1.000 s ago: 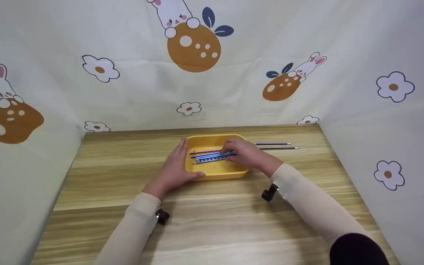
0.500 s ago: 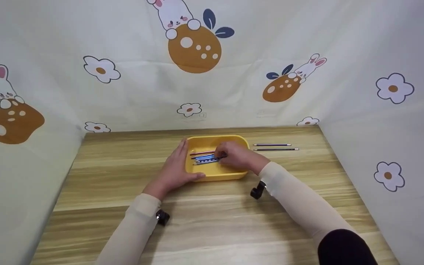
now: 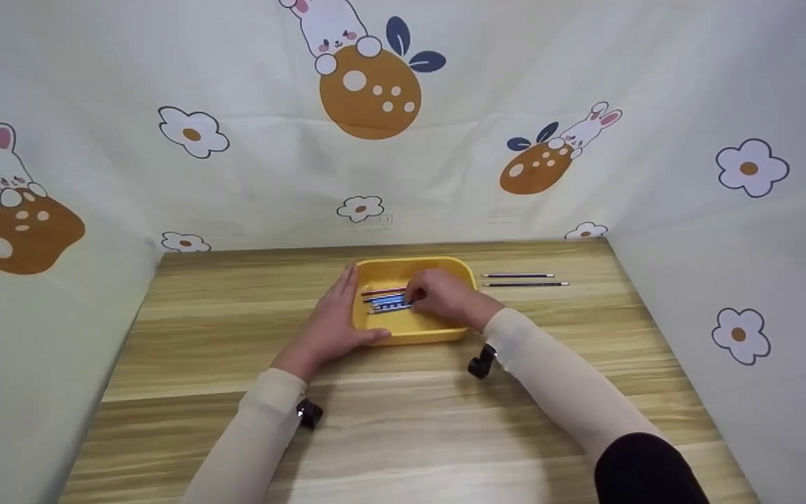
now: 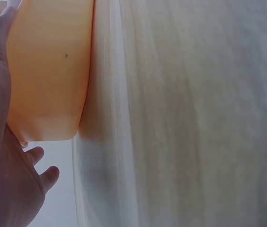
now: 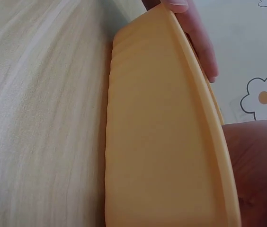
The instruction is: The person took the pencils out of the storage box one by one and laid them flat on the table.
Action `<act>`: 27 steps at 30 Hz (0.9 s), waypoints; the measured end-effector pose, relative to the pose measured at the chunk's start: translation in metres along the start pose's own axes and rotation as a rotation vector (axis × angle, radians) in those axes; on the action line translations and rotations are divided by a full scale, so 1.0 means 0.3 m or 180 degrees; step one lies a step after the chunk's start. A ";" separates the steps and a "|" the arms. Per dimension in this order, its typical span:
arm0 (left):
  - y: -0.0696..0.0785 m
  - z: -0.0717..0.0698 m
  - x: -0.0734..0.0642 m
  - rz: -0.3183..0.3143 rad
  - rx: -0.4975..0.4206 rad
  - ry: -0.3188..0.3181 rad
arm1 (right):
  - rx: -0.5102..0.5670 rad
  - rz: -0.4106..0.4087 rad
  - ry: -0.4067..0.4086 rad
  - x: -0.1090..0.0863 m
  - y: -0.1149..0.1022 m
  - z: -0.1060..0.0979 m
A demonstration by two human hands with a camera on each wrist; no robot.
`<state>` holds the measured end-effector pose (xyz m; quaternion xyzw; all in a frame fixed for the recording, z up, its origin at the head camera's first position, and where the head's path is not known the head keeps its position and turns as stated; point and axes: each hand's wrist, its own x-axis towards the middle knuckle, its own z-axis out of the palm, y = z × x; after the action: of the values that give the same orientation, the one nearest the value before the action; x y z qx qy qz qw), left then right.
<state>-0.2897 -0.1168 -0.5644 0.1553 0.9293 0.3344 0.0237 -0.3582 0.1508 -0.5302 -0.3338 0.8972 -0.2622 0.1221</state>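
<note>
A yellow plastic tray (image 3: 417, 338) stands near the back of the table. My left hand (image 3: 331, 320) spans its left end, straight fingers along the side and thumb on the front rim; the left wrist view shows the hand beside the tray's outer wall (image 4: 53, 71). Several pencils (image 3: 383, 300), blue, dark and one reddish, lie side by side inside the tray. My right hand (image 3: 443, 296) reaches in over the right rim, its curled fingers and thumb pinching at the pencils and hiding their right ends. In the right wrist view the tray wall (image 5: 157, 132) hides those fingertips.
Two dark pencils (image 3: 522, 280) lie nearly parallel on the wooden table (image 3: 403, 420), just right of the tray. A pale curtain (image 3: 256, 175) printed with rabbits and flowers rises behind the table and on both sides.
My right hand has moved left inside the tray, covering more of the pencils there. The two pencils on the table now show in full. My left hand and the tray have stayed put.
</note>
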 end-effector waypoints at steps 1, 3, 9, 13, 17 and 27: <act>0.000 0.000 0.000 -0.0006 -0.0004 -0.0003 | 0.0003 0.0018 -0.0001 0.000 -0.001 0.000; 0.001 -0.001 0.000 -0.0034 -0.0013 -0.0009 | -0.0001 0.0040 -0.0001 0.001 -0.002 0.001; 0.005 -0.003 -0.003 -0.0039 -0.0018 0.0002 | -0.0040 0.0001 0.0022 0.005 0.003 0.006; 0.003 0.000 -0.002 -0.0016 -0.0005 0.0016 | -0.0086 -0.0060 0.0054 0.009 0.012 0.013; 0.002 0.001 -0.003 -0.0003 0.0004 -0.0009 | -0.0123 -0.0119 0.0063 0.012 0.017 0.021; 0.001 0.000 0.001 -0.0002 0.0041 -0.0045 | -0.0116 -0.0055 -0.0001 0.007 0.018 0.024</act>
<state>-0.2899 -0.1163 -0.5641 0.1574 0.9313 0.3272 0.0294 -0.3598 0.1503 -0.5393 -0.3437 0.8989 -0.2469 0.1138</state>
